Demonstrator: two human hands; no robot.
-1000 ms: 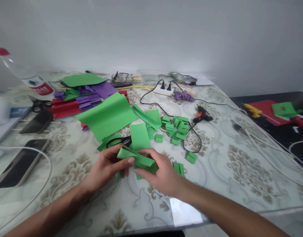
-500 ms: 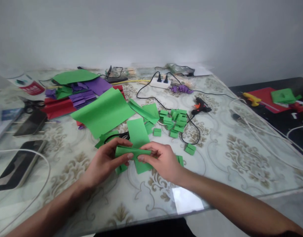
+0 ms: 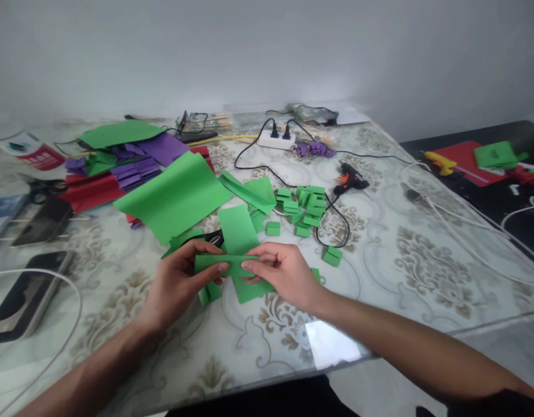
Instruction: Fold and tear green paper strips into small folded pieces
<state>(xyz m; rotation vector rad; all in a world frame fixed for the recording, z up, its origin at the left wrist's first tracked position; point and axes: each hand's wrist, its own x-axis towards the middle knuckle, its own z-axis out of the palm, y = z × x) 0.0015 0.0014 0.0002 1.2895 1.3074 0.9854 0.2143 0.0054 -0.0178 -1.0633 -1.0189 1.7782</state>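
Note:
A narrow folded strip of green paper (image 3: pixel 231 265) is pinched between both hands above the table. My left hand (image 3: pixel 180 278) grips its left part, thumb in front and fingers behind. My right hand (image 3: pixel 286 273) holds the right end the same way, the two thumbs close together. Beneath the strip lies a flat green paper rectangle (image 3: pixel 238 229). Black-handled scissors (image 3: pixel 212 237) rest just beyond my left hand, partly covered by green paper. Several small folded green paper pieces (image 3: pixel 310 205) are heaped beyond my right hand.
A large green sheet (image 3: pixel 175 197) lies over red and purple papers at the left. Two phones (image 3: pixel 30 295) and a white cable are near the left edge. A black glue gun (image 3: pixel 351 178) sits right of the heap, and a white power strip (image 3: pixel 275 139) stands at the back.
The strip's upper flap, standing slightly apart before, now looks pressed flatter between my fingers. My hands have drawn a little closer together. The whole view has shifted slightly.

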